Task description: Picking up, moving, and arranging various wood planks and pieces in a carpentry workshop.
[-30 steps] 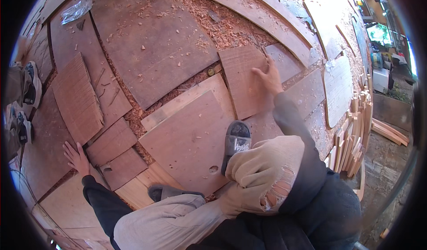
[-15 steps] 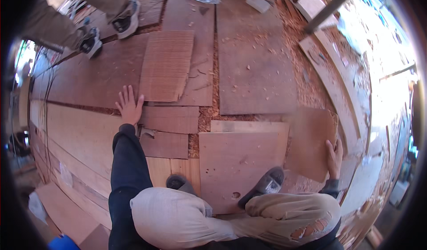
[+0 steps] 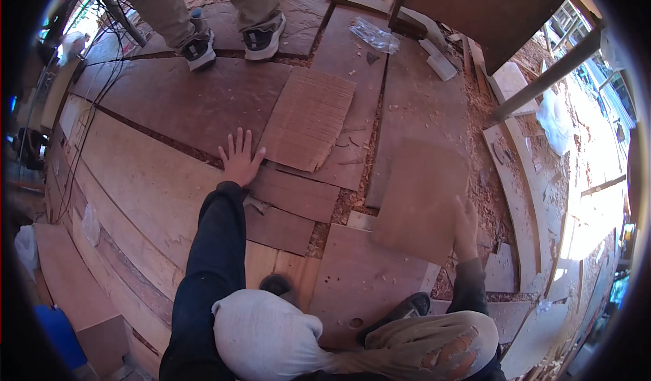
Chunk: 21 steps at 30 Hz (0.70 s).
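Note:
My left hand lies flat with fingers spread on the wooden panels, close to the near-left corner of a ridged brown board. My right hand grips the right edge of a thin, roughly rectangular brown board. Motion blurs both that board and the hand. It hangs over the floor panels and covers part of a pinkish plywood sheet by my right foot. Narrow brown strips lie just nearer than my left hand.
Another person's shoes stand on a dark panel at far left. Wood chips fill gaps between panels. Clear plastic lies at the back. A slanting pole and a dark upright panel stand at far right. Cables run along the left.
The thin board in my right hand has swung left and away from me. My left hand stays flat on the panels. The view has shifted, so the floor appears turned and moved right.

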Tool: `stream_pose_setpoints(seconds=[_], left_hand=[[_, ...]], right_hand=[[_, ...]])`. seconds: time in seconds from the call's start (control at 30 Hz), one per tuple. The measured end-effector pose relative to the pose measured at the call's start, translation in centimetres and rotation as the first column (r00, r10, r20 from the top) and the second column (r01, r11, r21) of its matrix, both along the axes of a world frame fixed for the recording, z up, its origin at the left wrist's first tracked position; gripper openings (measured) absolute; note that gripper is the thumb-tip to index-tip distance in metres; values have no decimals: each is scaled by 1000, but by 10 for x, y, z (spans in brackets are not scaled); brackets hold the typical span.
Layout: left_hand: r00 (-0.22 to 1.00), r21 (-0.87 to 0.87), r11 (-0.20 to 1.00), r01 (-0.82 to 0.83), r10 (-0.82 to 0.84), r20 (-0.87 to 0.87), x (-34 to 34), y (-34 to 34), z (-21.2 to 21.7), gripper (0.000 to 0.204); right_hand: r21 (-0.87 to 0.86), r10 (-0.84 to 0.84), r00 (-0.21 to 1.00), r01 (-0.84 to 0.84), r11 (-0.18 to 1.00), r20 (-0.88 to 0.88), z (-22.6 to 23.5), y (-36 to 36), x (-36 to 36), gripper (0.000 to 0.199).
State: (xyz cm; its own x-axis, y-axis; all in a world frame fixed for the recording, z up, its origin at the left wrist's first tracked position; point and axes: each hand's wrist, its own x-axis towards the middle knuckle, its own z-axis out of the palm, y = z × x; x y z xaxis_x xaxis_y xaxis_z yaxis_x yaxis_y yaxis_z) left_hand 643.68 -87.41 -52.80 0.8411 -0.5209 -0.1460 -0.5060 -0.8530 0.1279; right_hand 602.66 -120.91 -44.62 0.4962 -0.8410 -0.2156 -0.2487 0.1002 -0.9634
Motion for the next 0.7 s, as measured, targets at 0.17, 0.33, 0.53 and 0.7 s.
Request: stream_pose_setpoints(seconds=[0.17, 0.33, 0.53, 0.7], left_hand=[[1000, -17, 1000, 9, -9, 7, -1, -2, 3, 75], [995, -67, 996, 55, -49, 90, 6, 2, -8, 71], [1000, -119, 993, 12, -10, 14, 14, 10, -28, 70], [1000, -133, 991, 7, -5, 18, 14, 11, -33, 72]], right_hand=[[333, -5, 998, -17, 943, 65, -11, 7, 46, 44], [32, 20, 994, -17, 999, -106, -9, -12, 97, 56], [103, 127, 989, -135, 985, 78, 7, 12, 83, 48], [196, 66, 992, -43, 980, -111, -5, 37, 37, 43]])
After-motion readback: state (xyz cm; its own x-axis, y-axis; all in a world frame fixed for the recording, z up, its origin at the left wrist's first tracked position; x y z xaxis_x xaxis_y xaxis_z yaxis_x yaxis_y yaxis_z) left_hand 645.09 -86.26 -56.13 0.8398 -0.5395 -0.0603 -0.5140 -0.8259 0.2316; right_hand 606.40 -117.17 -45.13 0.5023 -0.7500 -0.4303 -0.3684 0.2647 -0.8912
